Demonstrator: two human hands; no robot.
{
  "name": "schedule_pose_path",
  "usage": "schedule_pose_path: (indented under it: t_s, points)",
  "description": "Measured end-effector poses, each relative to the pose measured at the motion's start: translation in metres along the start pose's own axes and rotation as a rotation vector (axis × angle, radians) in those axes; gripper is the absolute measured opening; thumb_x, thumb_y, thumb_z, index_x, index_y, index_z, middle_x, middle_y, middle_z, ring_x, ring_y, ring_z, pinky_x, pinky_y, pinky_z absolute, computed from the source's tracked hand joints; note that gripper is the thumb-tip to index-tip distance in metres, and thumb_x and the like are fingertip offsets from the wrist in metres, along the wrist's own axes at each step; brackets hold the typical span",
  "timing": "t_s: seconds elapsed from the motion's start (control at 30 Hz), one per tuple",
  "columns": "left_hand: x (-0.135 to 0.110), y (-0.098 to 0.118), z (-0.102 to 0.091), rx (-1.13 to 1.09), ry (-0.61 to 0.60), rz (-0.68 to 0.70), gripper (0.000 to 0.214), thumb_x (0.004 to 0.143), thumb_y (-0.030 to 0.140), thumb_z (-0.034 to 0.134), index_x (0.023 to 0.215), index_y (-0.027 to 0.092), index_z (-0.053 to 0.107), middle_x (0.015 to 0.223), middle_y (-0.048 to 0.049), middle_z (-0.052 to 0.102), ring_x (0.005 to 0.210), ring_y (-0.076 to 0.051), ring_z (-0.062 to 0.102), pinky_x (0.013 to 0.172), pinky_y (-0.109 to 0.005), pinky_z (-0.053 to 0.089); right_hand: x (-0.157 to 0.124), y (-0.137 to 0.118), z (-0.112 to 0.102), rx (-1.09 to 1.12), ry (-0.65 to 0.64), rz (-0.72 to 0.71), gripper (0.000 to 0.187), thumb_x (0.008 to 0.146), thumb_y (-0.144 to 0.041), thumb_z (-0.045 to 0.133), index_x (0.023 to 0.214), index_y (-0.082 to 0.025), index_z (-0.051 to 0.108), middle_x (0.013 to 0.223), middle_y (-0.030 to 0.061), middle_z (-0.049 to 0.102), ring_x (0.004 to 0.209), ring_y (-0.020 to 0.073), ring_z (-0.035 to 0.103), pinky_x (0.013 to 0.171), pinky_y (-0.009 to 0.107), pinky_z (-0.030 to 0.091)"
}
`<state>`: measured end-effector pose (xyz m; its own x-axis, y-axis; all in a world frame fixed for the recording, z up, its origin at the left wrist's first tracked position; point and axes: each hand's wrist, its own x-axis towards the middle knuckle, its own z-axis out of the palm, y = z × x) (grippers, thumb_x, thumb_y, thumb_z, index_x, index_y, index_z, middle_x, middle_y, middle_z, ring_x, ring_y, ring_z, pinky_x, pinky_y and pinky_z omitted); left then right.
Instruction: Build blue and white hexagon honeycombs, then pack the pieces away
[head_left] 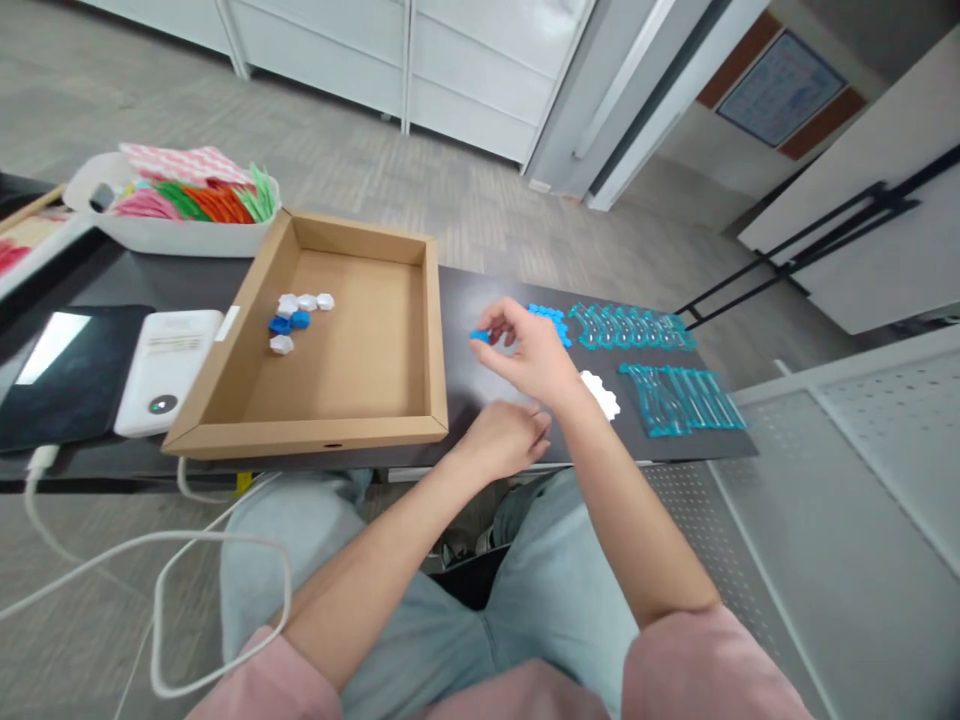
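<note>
- Pinching a small blue piece [479, 336] between fingertips, your right hand [529, 352] hovers above the dark table [480, 385], just right of the cardboard tray [330, 340].
- Your left hand [504, 438] rests at the table's near edge, below the right hand, fingers curled loosely together; you cannot tell from here whether it holds anything.
- Just beyond your right hand lies a cluster of blue pieces [551, 320], and beside your right wrist a cluster of white pieces [602, 393].
- Further right you have two rows of clear teal parts [634, 326], the nearer row [682, 398] lying close to the white pieces.
- Inside the tray, near its far left corner, sit a few white hexagonal pieces [306, 302] and two blue ones [289, 322], touching each other.
- Left of the tray lie a white power bank [166, 368] and a dark tablet [64, 372].
- A white bin of coloured items [180, 205] stands behind them.
</note>
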<state>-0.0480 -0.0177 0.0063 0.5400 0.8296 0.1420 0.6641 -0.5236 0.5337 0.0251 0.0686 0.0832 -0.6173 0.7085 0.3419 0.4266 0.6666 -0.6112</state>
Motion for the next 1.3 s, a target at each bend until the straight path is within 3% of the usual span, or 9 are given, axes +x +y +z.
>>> schedule_pose_path:
  t_s: [0.13, 0.27, 0.37, 0.5, 0.63, 0.77, 1.0, 1.3]
  points:
    - [0.009, 0.007, 0.000, 0.074, -0.056, -0.010, 0.023, 0.110, 0.032, 0.065, 0.118, 0.016, 0.079, 0.119, -0.0111, 0.083, 0.114, -0.029, 0.079, 0.101, -0.040, 0.059, -0.037, 0.062, -0.016, -0.094, -0.010, 0.222, 0.013, 0.090, -0.024, 0.076, 0.096, -0.024, 0.065, 0.090, 0.0010, 0.078, 0.082, 0.0193, 0.073, 0.080, 0.033, 0.056]
    - [0.017, 0.010, 0.001, 0.090, -0.075, -0.041, 0.024, 0.111, 0.036, 0.063, 0.120, 0.022, 0.080, 0.123, -0.0081, 0.084, 0.113, -0.028, 0.079, 0.099, -0.041, 0.061, -0.048, 0.084, -0.011, -0.282, -0.109, 0.274, 0.013, 0.092, -0.016, 0.077, 0.100, -0.023, 0.070, 0.103, 0.0060, 0.080, 0.093, 0.0235, 0.078, 0.089, 0.038, 0.060]
    - [0.020, 0.012, 0.001, 0.078, -0.063, -0.071, 0.027, 0.109, 0.035, 0.063, 0.121, 0.024, 0.084, 0.122, -0.0102, 0.084, 0.110, -0.030, 0.079, 0.098, -0.045, 0.062, -0.054, 0.084, -0.010, -0.401, -0.052, 0.250, 0.013, 0.096, -0.017, 0.075, 0.108, -0.022, 0.075, 0.120, 0.0112, 0.078, 0.104, 0.0271, 0.077, 0.097, 0.043, 0.061]
    - [0.015, 0.016, -0.003, 0.058, -0.118, -0.056, 0.028, 0.105, 0.035, 0.063, 0.110, 0.023, 0.088, 0.113, -0.0142, 0.085, 0.107, -0.033, 0.079, 0.097, -0.047, 0.061, -0.074, 0.079, -0.010, -0.367, -0.003, 0.201, 0.024, 0.105, -0.021, 0.066, 0.126, -0.022, 0.077, 0.134, 0.0128, 0.075, 0.106, 0.0255, 0.078, 0.103, 0.044, 0.063]
    - [0.001, 0.022, -0.010, 0.035, -0.178, -0.028, 0.025, 0.102, 0.035, 0.064, 0.096, 0.025, 0.086, 0.096, -0.0064, 0.085, 0.091, -0.028, 0.078, 0.084, -0.040, 0.058, -0.088, 0.072, -0.003, -0.479, -0.043, 0.235, 0.043, 0.106, -0.020, 0.063, 0.147, -0.017, 0.070, 0.155, 0.0194, 0.068, 0.137, 0.0345, 0.068, 0.117, 0.053, 0.056]
    - [-0.010, 0.022, -0.013, 0.007, -0.167, -0.014, 0.024, 0.101, 0.035, 0.065, 0.091, 0.026, 0.084, 0.092, -0.0035, 0.085, 0.090, -0.026, 0.077, 0.085, -0.038, 0.056, -0.085, 0.063, 0.010, -0.607, -0.104, 0.343, 0.053, 0.108, -0.027, 0.060, 0.160, -0.011, 0.062, 0.168, 0.0224, 0.060, 0.142, 0.0406, 0.061, 0.114, 0.059, 0.052]
    - [-0.014, 0.016, -0.010, -0.034, -0.171, -0.012, 0.015, 0.098, 0.038, 0.073, 0.092, 0.032, 0.085, 0.094, -0.0032, 0.085, 0.096, -0.028, 0.077, 0.093, -0.044, 0.059, -0.075, 0.062, 0.027, -0.591, -0.089, 0.343, 0.059, 0.112, -0.031, 0.050, 0.168, -0.013, 0.053, 0.173, 0.0228, 0.055, 0.143, 0.0389, 0.058, 0.112, 0.054, 0.048]
    - [-0.019, 0.015, -0.006, -0.057, -0.161, -0.012, 0.017, 0.101, 0.037, 0.070, 0.093, 0.027, 0.082, 0.098, -0.0031, 0.084, 0.101, -0.029, 0.075, 0.099, -0.046, 0.058, -0.072, 0.063, 0.034, -0.650, -0.075, 0.383, 0.063, 0.114, -0.038, 0.050, 0.170, -0.010, 0.051, 0.168, 0.0258, 0.055, 0.140, 0.0403, 0.058, 0.113, 0.054, 0.046]
